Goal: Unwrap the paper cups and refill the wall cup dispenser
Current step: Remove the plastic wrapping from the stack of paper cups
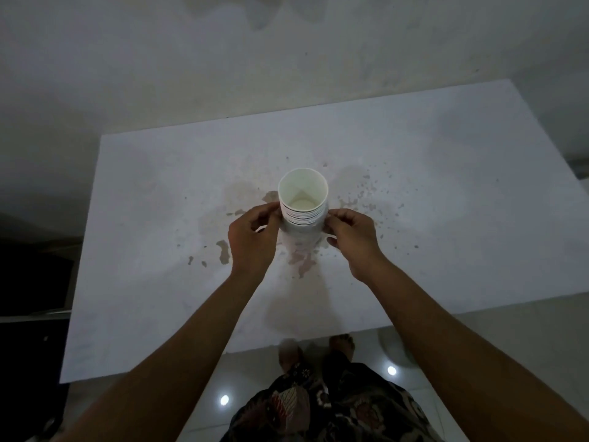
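Left hand point(251, 236) and right hand point(352, 237) pinch opposite sides of the upright stack of paper cups point(302, 202) between them, above the stained worktop point(430, 186)

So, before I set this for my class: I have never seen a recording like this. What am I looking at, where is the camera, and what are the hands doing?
There is no machine here, only a person working with bare hands. The single picture comes from a camera worn on the person's head, looking forward and down, so you see both forearms reaching away from you.

A stack of white paper cups stands upright, mouth up, on a white table marked with brownish stains. The lower part of the stack seems to sit in a thin clear wrap, though that is hard to make out.

The left hand and the right hand pinch the stack from opposite sides, just below the rims. No wall dispenser is visible. Below the table edge you see a tiled floor and the person's patterned clothing.
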The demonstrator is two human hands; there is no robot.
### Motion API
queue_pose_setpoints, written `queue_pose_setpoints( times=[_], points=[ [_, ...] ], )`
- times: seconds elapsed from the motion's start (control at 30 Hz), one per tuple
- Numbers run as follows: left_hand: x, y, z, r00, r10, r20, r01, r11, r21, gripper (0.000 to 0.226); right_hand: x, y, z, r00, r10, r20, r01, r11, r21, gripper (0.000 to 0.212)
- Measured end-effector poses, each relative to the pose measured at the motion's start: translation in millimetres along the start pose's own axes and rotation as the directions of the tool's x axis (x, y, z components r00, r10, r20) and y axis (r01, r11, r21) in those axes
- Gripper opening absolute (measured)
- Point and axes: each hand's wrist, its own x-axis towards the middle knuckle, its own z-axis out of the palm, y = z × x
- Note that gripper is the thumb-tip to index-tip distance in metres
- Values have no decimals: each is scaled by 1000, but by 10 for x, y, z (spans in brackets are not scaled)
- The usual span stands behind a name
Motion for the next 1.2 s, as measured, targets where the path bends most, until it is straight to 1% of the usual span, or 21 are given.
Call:
queue_pose_setpoints(
  times=[0.07,0.17,0.3,0.33,0.4,0.47,0.53,0.6,0.67,0.7,0.77,0.83,0.9,0.97,1.0,1.03,1.07,1.1,1.13,1.2],
  points=[
    [0,-48,8,1000,-14,3,14,1000,0,24,0,-14,-2,1000,27,3,-27,1000,-5,11],
    [0,-93,43,999,21,36,-22,999,47,28,-12,3,19,998,57,-11,-57,998,-11,13],
    [65,-202,46,985,100,141,-129,969,210,34,7,9,63,999,-20,-49,13,990,-137,13],
    [94,-238,40,979,107,174,-150,955,257,34,0,-7,67,997,-48,-63,40,991,-129,12],
    [135,-288,36,969,118,219,-186,927,325,30,-19,-46,72,994,-80,-74,78,996,-32,13],
    [144,-281,39,960,124,250,-209,914,348,29,-47,-73,87,997,-61,-37,63,996,55,20],
    [121,-244,42,943,99,317,-213,912,350,32,-51,-36,110,999,-28,-21,30,995,90,22],
    [76,-167,14,905,39,424,-173,943,283,48,-26,25,127,999,-16,-46,20,996,85,18],
    [27,-89,-30,853,55,519,-169,970,175,64,6,71,131,995,-41,-91,45,998,46,16],
    [4,-56,-41,840,83,536,-182,974,134,68,26,98,129,992,-69,-103,70,997,8,16],
    [-37,15,-16,857,119,502,-183,980,81,73,54,146,117,987,-130,-97,120,988,-97,16],
    [-47,52,59,903,105,416,-151,985,79,72,90,207,101,983,-166,-83,149,972,-183,16],
    [-28,43,128,928,74,365,-117,989,96,74,118,229,78,983,-173,-67,154,961,-230,15],
    [7,-58,156,931,78,357,-138,980,145,78,125,174,37,978,-201,-62,179,948,-262,15],
    [19,-114,151,930,77,360,-149,973,177,78,106,125,14,972,-225,-64,203,947,-249,15],
    [35,-166,149,929,65,364,-146,969,201,78,90,75,-8,968,-241,-65,224,954,-198,16],
    [47,-210,144,928,45,369,-133,967,216,77,66,35,-23,972,-230,-52,223,967,-121,17],
    [59,-243,146,926,26,376,-119,967,226,77,46,6,-29,983,-182,-26,181,983,-44,17],
    [67,-276,155,925,13,379,-108,967,230,78,24,-4,-28,995,-103,13,103,995,9,17],
    [73,-298,179,927,-3,375,-93,967,236,78,1,25,-20,994,62,89,-68,996,63,16]
  ],
)
